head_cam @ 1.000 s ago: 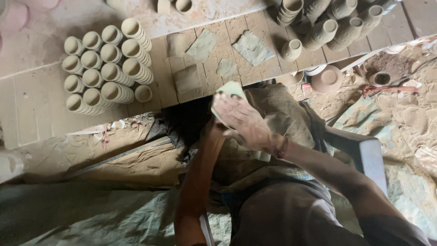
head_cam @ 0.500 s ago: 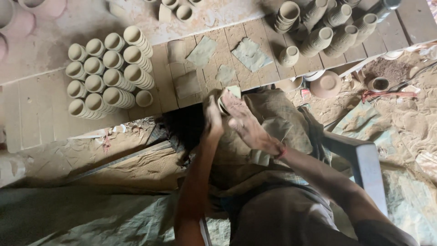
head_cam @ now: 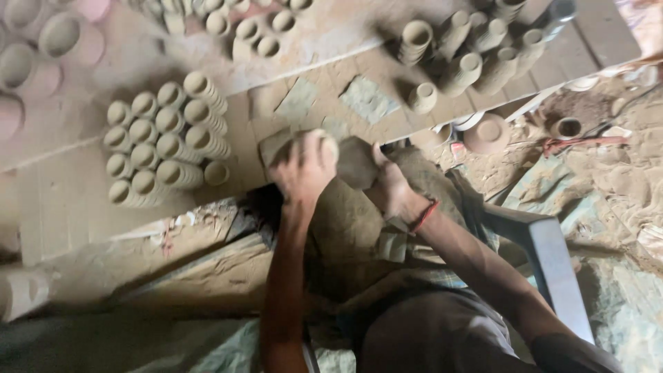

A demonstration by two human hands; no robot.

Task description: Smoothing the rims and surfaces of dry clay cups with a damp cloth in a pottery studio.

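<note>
Both arms reach forward from the bottom of the view, bare and smeared with dust. The left hand point(head_cam: 304, 169) is raised at the end of a nearly straight forearm, its back to the camera, fingers curled forward and blurred. The right hand point(head_cam: 391, 186) sits just beside it, lower and to the right, fingers bent inward, with a red thread around the wrist.

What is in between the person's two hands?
A lump of brown clay sits between the left hand and the right hand, seen in the head view. Both hands touch it.
</note>
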